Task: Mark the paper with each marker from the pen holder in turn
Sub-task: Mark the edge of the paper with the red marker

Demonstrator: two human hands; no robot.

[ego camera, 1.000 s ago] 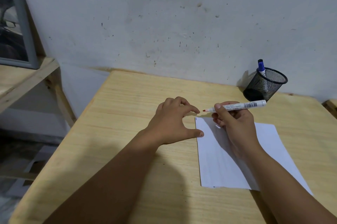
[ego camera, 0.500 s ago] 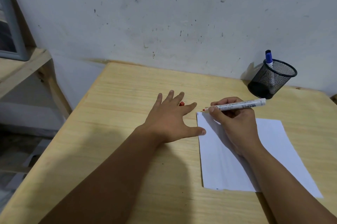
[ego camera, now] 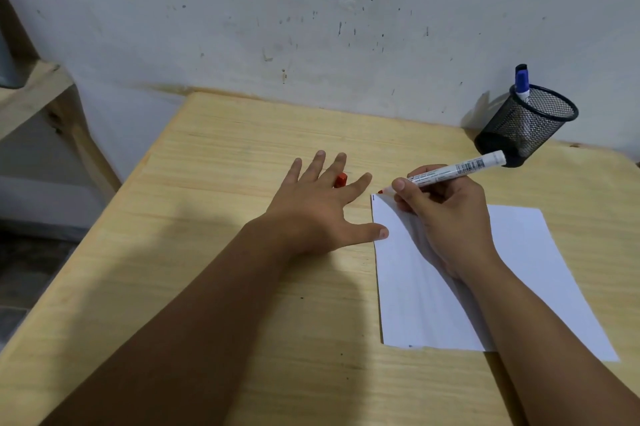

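As the right hand gripped a white marker, its red tip met the far left corner of the paper, beside a short dark stroke at that corner's edge. Fingers curled round the barrel, whose barcoded end pointed toward the holder. That hand and its forearm lay across the sheet, which sat flat on the right half of the wooden surface.

Left of the sheet, the left hand lay palm-down on the wood, fingers spread and grasping nothing, its thumb touching the paper's left edge. A red cap showed between two of its fingers, resting on the wood.

At the far right, near the wall, the black mesh holder stood with one blue-capped marker upright inside, leaning on the rim. It stood well apart from the paper. To the left, part of a wooden shelf was visible.
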